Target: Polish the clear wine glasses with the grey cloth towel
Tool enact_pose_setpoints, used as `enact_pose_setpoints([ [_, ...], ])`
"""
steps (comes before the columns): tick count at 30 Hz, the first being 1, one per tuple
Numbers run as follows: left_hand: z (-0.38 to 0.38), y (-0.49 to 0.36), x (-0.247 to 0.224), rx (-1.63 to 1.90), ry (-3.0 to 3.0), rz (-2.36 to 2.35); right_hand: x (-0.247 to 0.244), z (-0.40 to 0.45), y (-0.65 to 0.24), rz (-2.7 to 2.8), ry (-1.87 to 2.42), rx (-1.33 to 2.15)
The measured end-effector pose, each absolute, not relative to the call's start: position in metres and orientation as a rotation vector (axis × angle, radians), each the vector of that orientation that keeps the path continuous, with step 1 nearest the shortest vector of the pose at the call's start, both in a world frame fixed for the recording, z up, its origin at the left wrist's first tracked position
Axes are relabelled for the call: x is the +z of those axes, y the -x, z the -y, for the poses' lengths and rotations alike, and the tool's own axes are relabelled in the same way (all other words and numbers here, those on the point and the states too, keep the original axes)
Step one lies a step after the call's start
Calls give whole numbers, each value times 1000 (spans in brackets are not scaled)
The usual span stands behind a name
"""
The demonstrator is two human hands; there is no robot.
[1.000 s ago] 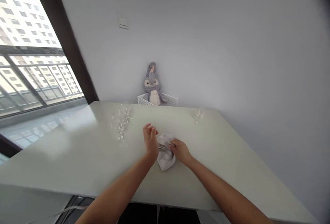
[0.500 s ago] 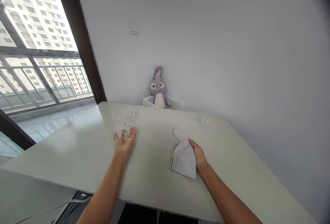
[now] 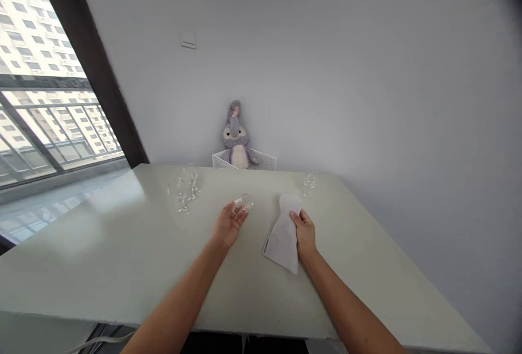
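My left hand (image 3: pixel 229 226) rests its fingers (image 3: pixel 237 217) against a small round clear glass (image 3: pixel 243 202); I cannot tell if they grip it. My right hand (image 3: pixel 305 233) clamps its fingers (image 3: pixel 299 218) on a folded white cloth (image 3: pixel 283 233) lying on the pale green desk (image 3: pixel 122 267), near clear stemmed wine glasses (image 3: pixel 182 191).

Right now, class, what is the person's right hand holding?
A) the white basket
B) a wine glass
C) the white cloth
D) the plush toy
C: the right hand has its fingers closed on the edge of the white cloth.
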State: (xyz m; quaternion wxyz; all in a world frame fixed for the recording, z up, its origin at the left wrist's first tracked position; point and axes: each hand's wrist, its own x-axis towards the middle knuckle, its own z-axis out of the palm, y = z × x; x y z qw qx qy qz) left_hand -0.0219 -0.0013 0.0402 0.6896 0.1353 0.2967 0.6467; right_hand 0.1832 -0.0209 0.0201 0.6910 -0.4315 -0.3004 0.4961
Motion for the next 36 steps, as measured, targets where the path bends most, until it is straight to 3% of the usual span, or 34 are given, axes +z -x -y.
enact_pose_setpoints([
  [3, -7, -9, 32, 1424, -507, -665, 25, 28, -177, 823, 944, 1038],
  [10, -7, -26, 14, 1343, -832, -648, 15, 34, -155, 1313, 801, 1395],
  [15, -3, -21, 9, 1198, -1108, -769, 1, 27, -158, 1521, 986, 1199],
  [24, -2, -8, 19, 1073, -1403, -673, 12, 32, -162, 1040, 747, 1648],
  [26, -4, -6, 18, 1077, -1387, -746, 13, 38, -159, 1318, 824, 1564],
  [31, -6, -4, 14, 1017, -1452, -896, 15, 46, -154, 1888, 1073, 880],
  [36, 5, -6, 21, 1007, -1455, -678, 18, 37, -164, 1282, 956, 1430],
])
